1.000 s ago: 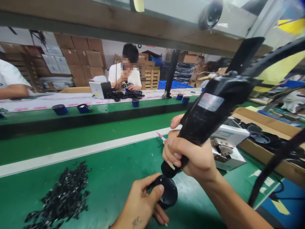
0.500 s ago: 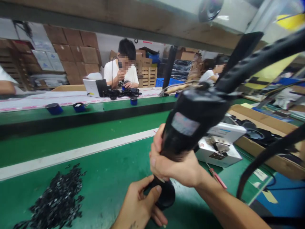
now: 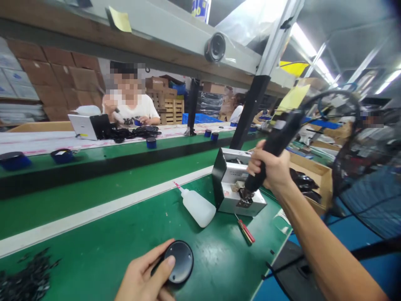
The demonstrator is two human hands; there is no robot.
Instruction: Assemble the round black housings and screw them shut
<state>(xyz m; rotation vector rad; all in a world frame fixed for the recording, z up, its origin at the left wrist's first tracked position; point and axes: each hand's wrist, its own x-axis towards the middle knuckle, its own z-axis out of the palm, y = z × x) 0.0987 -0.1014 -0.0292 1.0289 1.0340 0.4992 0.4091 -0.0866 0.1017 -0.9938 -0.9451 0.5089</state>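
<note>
Low in the view, my left hand (image 3: 149,271) grips a round black disc-shaped part (image 3: 181,262) at its left side, thumb on top. Small holes dot the part's face near its rim. My right hand (image 3: 272,164) is wrapped round a black electric screwdriver (image 3: 280,136), tilted with its lower end down to the left. That tip meets the metal outlet on the front of a silver screw feeder (image 3: 230,198); whether it touches I cannot tell. A white squeeze bottle (image 3: 199,207) with a red tip lies left of the feeder. A small red-handled screwdriver (image 3: 247,232) lies in front.
A heap of small black pieces (image 3: 25,276) lies at lower left. A cardboard box (image 3: 326,184) with black parts stands behind my right arm. Blue-sided round parts (image 3: 62,156) line the far belt, where a co-worker (image 3: 131,104) sits. A shelf beam (image 3: 169,33) crosses overhead.
My right hand has carried the electric screwdriver off the round part, over to the feeder on the right. My left hand still holds the part. The view has turned right.
</note>
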